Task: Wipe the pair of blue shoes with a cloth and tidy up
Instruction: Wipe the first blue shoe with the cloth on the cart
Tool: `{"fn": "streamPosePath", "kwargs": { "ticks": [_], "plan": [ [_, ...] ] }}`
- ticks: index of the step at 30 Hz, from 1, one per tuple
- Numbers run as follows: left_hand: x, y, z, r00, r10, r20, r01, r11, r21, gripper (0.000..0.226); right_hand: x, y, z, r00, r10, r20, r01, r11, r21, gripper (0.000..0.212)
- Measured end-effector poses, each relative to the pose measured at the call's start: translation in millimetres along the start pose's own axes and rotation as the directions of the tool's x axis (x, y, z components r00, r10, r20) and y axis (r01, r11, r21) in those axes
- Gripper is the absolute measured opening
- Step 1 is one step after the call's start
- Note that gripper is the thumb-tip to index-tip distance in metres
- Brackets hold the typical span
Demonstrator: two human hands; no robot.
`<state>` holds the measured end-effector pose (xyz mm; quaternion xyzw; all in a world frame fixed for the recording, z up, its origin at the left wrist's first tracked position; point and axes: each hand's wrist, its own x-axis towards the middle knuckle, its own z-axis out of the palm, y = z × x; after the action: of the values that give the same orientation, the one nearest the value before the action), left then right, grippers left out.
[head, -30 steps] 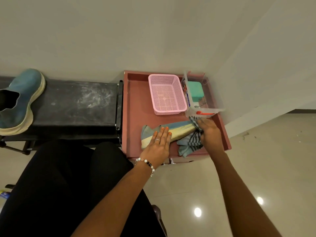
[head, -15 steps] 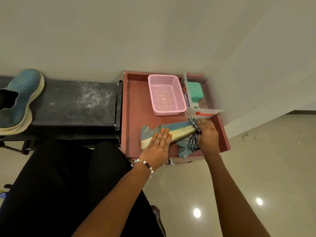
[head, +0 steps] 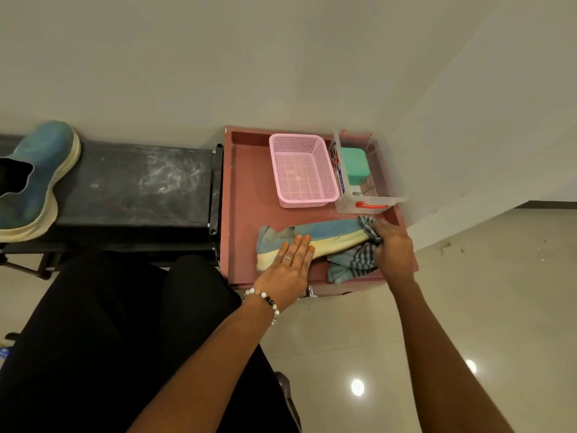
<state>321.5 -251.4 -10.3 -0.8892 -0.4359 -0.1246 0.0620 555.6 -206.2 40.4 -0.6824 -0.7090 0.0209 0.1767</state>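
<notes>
Striped cloth, clenched in the right hand, has slid back onto the blue shoe's toe. Left hand stays flat, pinning it; wiping continues.

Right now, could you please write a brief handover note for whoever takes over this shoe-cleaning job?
Left hand: flat, pressing the shoe on the tray near its heel.
Right hand: grips the striped cloth against that shoe's toe.
Second shoe sits on the black bench, beside the red tray.
Done: wiping under way on the tray shoe.
Left: finish it; second shoe's state unclear; tidy up.
</notes>
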Motion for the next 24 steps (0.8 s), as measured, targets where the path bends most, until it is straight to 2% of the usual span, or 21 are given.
{"fn": "streamPosePath", "kwargs": {
  "ticks": [3,5,8,11,13,15,17,20,22,24],
  "plan": [
    [2,-2,-2,1.0,-0.025,0.001,0.025,1.0,-0.009,0.051,3,-7,3,1.0,0.013,0.006,-0.013,1.0,-0.003,0.054],
    [3,-1,-1,1.0,-0.026,-0.01,0.026,1.0,-0.001,0.051,-7,-31,12,0.998,0.029,-0.058,-0.03,0.999,-0.027,0.049],
    [3,-1,-2,0.999,-0.035,-0.002,0.035,0.999,-0.01,0.051,-26,-56,24,0.99,-0.108,-0.092,0.106,0.994,-0.029,0.043],
    [0,0,-2,1.0,-0.011,0.012,0.011,1.0,-0.009,0.052,-26,-45,18,0.957,-0.264,-0.121,0.269,0.963,0.025,0.035],
    [-2,1,-2,1.0,0.003,0.005,-0.003,1.0,0.01,0.053,-18,-33,7,0.945,-0.307,-0.113,0.315,0.947,0.064,0.028],
    [-2,-1,-3,1.0,-0.005,0.003,0.005,1.0,0.017,0.053,-9,-25,3,0.969,-0.234,-0.081,0.24,0.968,0.076,0.034],
    [-2,0,-1,1.0,-0.005,0.009,0.005,1.0,-0.005,0.052,-1,-25,4,0.995,-0.077,-0.066,0.083,0.993,0.085,0.035],
    [0,-2,0,1.0,-0.022,0.016,0.022,1.0,-0.006,0.051,4,-40,12,0.988,0.08,-0.13,-0.071,0.995,0.068,0.028],
    [1,-1,1,0.999,-0.035,-0.003,0.035,0.999,0.001,0.052,-5,-63,25,0.977,0.064,-0.204,-0.052,0.997,0.064,0.025],
    [3,-1,-4,0.998,-0.065,-0.016,0.065,0.997,0.042,0.056,-20,-87,40,0.98,-0.023,-0.199,0.041,0.995,0.089,0.022]
  ]
}}
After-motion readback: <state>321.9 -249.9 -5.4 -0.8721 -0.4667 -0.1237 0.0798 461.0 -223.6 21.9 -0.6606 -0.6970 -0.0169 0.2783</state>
